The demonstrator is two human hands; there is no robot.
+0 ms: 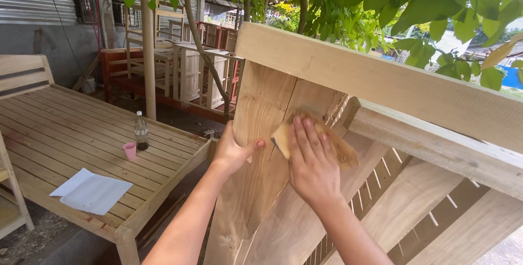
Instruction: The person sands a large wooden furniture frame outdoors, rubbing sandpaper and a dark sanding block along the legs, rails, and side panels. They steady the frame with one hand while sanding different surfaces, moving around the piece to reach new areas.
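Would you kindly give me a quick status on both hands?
Left hand grips wooden panel edge. Right hand presses sandpaper flat on it. Nothing in the way.

sandpaper (338,148) mostly under right hand (311,164), bed frame (65,134) cropped left

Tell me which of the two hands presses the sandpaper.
The right hand lies flat on the sandpaper; the left hand only grips the wooden board's edge.
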